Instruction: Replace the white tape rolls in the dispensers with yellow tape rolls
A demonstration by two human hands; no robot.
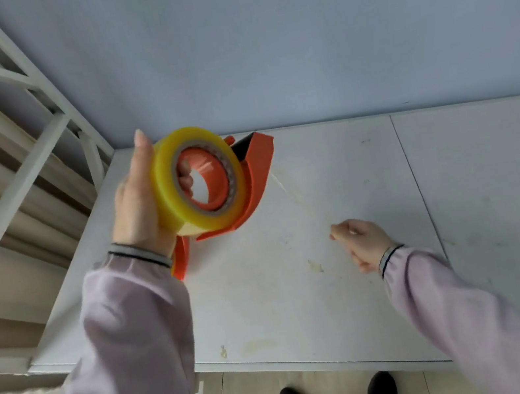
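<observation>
She has the orange tape dispenser lifted clear of the white table, and a yellow tape roll already sits on its hub. Her left hand wraps the roll and dispenser from the far side, fingers curled round with a fingertip showing through the core and the thumb lying straight up along the roll's edge. Her right hand is lower and well apart, fingers curled in and thumb and forefinger pinching the free end of a tape strand that runs taut up to the dispenser's front. No white roll shows anywhere in view.

To my eye she is drawing the tape out to thread it past the cutter. The trouble I would watch for: the strand is thin and sticky, so if it slackens it could fold on itself or stick to the table or her sleeve. Pull at a skew angle and it may ride off the roller, tear along its edge, or tug the roll off the hub, since only one hand steadies it
</observation>
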